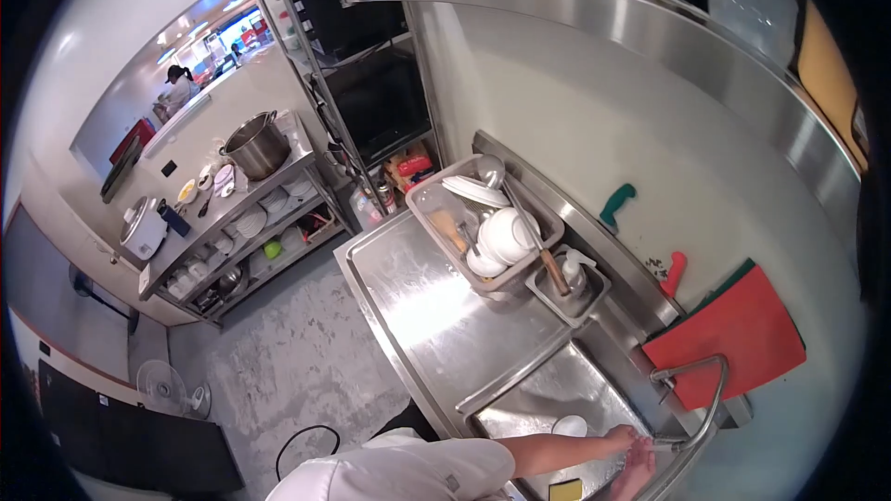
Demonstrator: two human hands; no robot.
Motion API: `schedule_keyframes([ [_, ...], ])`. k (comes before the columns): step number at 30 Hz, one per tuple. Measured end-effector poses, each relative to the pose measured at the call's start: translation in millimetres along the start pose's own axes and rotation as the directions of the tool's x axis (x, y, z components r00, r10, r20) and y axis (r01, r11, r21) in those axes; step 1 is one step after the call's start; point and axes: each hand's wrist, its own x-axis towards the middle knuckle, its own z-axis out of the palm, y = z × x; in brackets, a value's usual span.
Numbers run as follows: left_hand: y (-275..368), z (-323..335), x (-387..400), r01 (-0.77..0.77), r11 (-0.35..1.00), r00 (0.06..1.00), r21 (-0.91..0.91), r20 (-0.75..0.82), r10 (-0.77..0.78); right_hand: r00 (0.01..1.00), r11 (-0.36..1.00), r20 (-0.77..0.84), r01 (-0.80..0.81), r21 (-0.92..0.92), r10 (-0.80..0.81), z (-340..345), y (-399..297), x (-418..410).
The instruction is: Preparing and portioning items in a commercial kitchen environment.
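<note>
Both hands meet under the spout of a curved metal faucet (717,396), at the right side of a stainless steel sink (529,396). My left hand (619,439) reaches across the basin, its fingertips touching or very close to my other hand. Palm up below it, my right hand (639,463) has its fingers spread, with nothing seen in it. What looks like water runs from the spout at the fingers. A small white dish (571,426) lies in the basin, partly behind my left forearm. Nearer me is a yellow sponge (565,490).
Beyond the sink, a steel drainboard (418,306) carries a plastic tub (480,282) of white dishes and utensils. Beside it, a metal container (585,309) holds a pump bottle (573,269). Red cutting board (731,334) leans at the wall. A person (181,89) stands beyond the pass-through.
</note>
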Motion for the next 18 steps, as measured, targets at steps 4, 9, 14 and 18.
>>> schedule_keyframes([
  [4, -24.8, 8.6, 30.6, -0.192, 0.916, 0.98, -0.354, -0.119, 0.159, 0.997, 0.992, -0.076, 0.027, 0.126, -0.018, 86.5, -9.5, -15.6],
  [9, -47.9, 5.0, 17.7, 0.011, 0.797, 0.998, -0.605, 0.056, 0.029, 0.992, 0.999, -0.116, 0.044, 0.002, -0.043, 48.7, -3.9, -2.2],
  [14, -60.1, -31.4, 38.0, 0.188, 0.58, 0.982, -0.792, 0.169, -0.087, 0.993, 0.998, -0.101, 0.055, -0.029, -0.058, 72.3, -12.8, -30.0],
  [18, -64.7, 0.3, 65.1, 0.286, 0.368, 0.958, -0.885, 0.253, -0.135, 0.951, 0.759, 0.179, -0.309, 0.573, 0.252, 36.7, -10.9, 2.1],
])
